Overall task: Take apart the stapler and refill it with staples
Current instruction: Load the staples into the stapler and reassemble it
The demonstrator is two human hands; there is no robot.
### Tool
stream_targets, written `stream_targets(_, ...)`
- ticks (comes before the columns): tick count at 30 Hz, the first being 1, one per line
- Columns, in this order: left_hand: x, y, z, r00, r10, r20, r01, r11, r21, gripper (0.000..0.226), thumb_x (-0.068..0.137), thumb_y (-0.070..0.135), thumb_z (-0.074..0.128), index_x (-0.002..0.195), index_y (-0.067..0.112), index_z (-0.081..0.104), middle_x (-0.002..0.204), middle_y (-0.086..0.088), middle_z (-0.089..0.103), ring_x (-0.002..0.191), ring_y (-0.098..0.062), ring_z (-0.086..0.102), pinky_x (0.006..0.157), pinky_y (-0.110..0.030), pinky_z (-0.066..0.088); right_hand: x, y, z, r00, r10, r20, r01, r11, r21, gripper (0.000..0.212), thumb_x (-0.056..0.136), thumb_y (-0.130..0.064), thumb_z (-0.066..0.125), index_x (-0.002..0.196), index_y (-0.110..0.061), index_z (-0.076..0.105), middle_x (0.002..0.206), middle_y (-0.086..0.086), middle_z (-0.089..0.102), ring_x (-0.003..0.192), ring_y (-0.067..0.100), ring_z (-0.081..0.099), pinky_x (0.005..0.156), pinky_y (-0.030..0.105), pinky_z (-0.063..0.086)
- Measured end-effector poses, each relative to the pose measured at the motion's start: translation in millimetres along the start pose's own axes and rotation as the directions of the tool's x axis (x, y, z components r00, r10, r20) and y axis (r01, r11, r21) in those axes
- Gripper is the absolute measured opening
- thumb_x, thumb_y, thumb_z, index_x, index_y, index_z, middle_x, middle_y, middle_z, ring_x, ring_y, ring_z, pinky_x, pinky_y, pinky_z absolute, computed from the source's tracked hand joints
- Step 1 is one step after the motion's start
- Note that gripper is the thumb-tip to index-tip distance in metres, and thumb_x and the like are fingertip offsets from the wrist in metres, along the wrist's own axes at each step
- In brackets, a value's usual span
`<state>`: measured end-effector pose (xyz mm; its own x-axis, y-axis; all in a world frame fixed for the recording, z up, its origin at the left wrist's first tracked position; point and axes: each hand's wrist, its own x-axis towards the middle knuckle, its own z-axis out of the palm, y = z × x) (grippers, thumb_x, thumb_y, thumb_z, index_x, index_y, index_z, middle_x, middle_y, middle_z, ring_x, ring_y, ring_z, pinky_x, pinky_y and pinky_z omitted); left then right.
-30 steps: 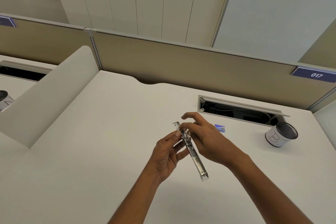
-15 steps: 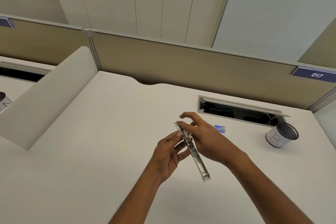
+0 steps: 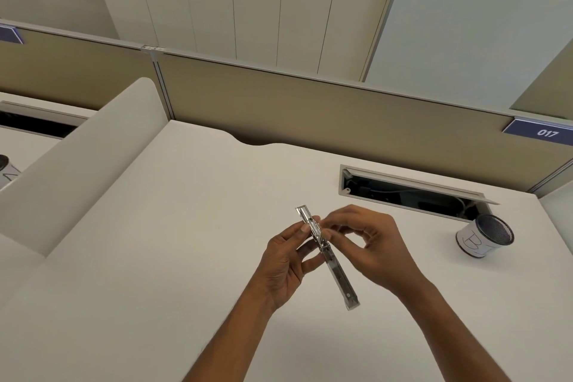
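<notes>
the right hand (image 3: 381,248) has been drawn down the stapler (image 3: 341,279), now pinched by its fingertips and gripped by the left hand (image 3: 283,263).

You are facing a white desk (image 3: 155,257) backed by a tan partition (image 3: 310,108), with pale cupboards (image 3: 257,3) standing behind.

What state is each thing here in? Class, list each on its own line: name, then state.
stapler: held above the desk, slanted; whether staples are inside cannot be told.
left hand: grips the stapler's middle.
right hand: pinches the stapler near its far end; blurred.
cable hatch: lid open.
mesh cup: upright on the desk.
cabinet doors: shut.
</notes>
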<state>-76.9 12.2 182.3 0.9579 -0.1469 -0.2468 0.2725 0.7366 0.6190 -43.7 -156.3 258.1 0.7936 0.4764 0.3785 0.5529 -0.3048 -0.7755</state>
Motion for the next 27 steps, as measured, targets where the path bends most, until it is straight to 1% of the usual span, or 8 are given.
stream_targets(3,1.5,-0.5,-1.4,1.0,-0.005,-0.012,0.005,1.0,0.006,0.032,0.09,0.022,0.072,0.119,0.01,0.077,0.12,-0.011,0.076,0.11,-0.023,0.074,0.08,-0.036,0.063,0.8,2.5,3.2,0.999,-0.041,0.005,0.042,0.994,-0.1,0.013,0.089,-0.012,0.076,0.101,-0.016,0.08,0.093,-0.009,0.075,0.083,0.015,0.073,0.072,0.033,0.06)
stream_targets(7,1.5,-3.5,-3.0,1.0,-0.008,0.019,0.007,0.999,0.033,0.027,0.088,0.026,0.077,0.112,0.014,0.08,0.108,-0.005,0.077,0.103,-0.018,0.074,0.08,-0.035,0.063,6.2,6.2,5.9,0.998,-0.049,0.025,0.054,0.974,-0.219,0.012,0.091,-0.011,0.073,0.101,-0.016,0.078,0.092,-0.009,0.073,0.083,0.008,0.069,0.072,0.031,0.058)
stream_targets(9,1.6,-5.1,-3.3,0.999,-0.006,0.037,0.005,0.999,0.039,0.027,0.088,0.027,0.078,0.111,0.013,0.079,0.11,-0.006,0.077,0.105,-0.02,0.074,0.081,-0.037,0.063,9.9,8.2,8.8,0.998,-0.031,0.049,0.042,0.969,-0.242,0.01,0.092,-0.011,0.071,0.099,-0.016,0.077,0.092,-0.008,0.07,0.084,0.009,0.067,0.073,0.032,0.057)
stream_targets(14,1.7,-5.6,-4.9,0.999,-0.001,0.045,-0.001,0.999,0.034,0.045,0.081,0.032,0.087,0.119,0.011,0.077,0.119,-0.011,0.075,0.109,-0.023,0.073,0.082,-0.04,0.063,15.6,13.2,18.2,0.998,0.025,0.063,-0.011,0.976,-0.219,0.01,0.092,-0.011,0.07,0.097,-0.016,0.077,0.093,-0.007,0.064,0.085,0.011,0.065,0.075,0.032,0.057)
stream_targets(18,-0.8,-3.9,-8.7,1.0,0.003,0.017,-0.004,1.0,0.018,0.026,0.092,0.022,0.073,0.116,0.012,0.079,0.112,-0.007,0.077,0.105,-0.02,0.074,0.08,-0.039,0.063,15.2,16.6,22.8,0.997,0.081,0.018,-0.079,0.99,-0.114,0.013,0.09,-0.011,0.073,0.098,-0.018,0.08,0.09,-0.007,0.066,0.086,0.013,0.067,0.073,0.027,0.058)
stream_targets(21,-3.2,-2.8,-10.0,1.0,0.008,0.008,-0.008,1.0,0.016,0.024,0.094,0.02,0.07,0.114,0.012,0.079,0.109,-0.006,0.077,0.103,-0.02,0.075,0.079,-0.038,0.063,11.6,17.4,25.1,0.996,0.086,0.001,-0.086,0.994,-0.071,0.014,0.088,-0.011,0.076,0.099,-0.018,0.081,0.087,-0.008,0.068,0.084,0.013,0.069,0.072,0.021,0.056)
stream_targets(24,-4.0,-3.0,-11.0,1.0,0.014,0.005,-0.014,1.0,0.022,0.024,0.094,0.019,0.07,0.115,0.01,0.078,0.112,-0.009,0.076,0.105,-0.021,0.074,0.081,-0.039,0.062,8.6,17.6,26.5,0.999,0.05,-0.015,-0.051,0.994,-0.094,0.015,0.087,-0.011,0.077,0.101,-0.017,0.081,0.087,-0.009,0.068,0.083,0.013,0.07,0.073,0.028,0.06)
stream_targets(27,-4.5,-4.8,-12.2,1.0,0.013,-0.001,-0.013,1.0,0.022,0.023,0.094,0.02,0.07,0.114,0.011,0.079,0.112,-0.009,0.077,0.106,-0.022,0.074,0.081,-0.04,0.062,5.5,17.4,26.3,0.999,0.03,-0.012,-0.031,0.988,-0.149,0.017,0.088,-0.011,0.077,0.102,-0.019,0.081,0.088,-0.013,0.067,0.083,0.01,0.069,0.073,0.027,0.059)
